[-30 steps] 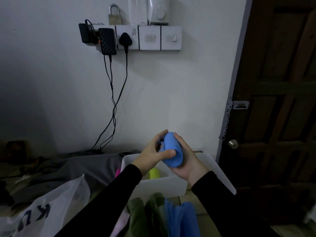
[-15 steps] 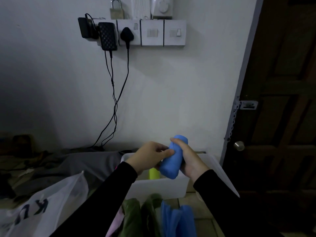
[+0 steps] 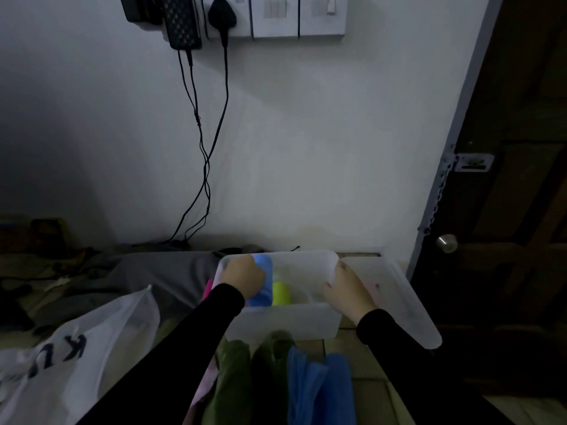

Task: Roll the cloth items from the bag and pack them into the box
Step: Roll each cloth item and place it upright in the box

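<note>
Two hands at the box (image 3: 285,320), one packing, one steadying.

Your left hand (image 3: 242,276) curls over the blue roll (image 3: 264,265), pressing it down inside the box at its left end, just beside the yellow-green roll (image 3: 280,293). Your right hand (image 3: 345,286) rests with relaxed fingers on the box's right rim. Unrolled green and blue cloths (image 3: 316,384) lie just in front of the box.
</note>
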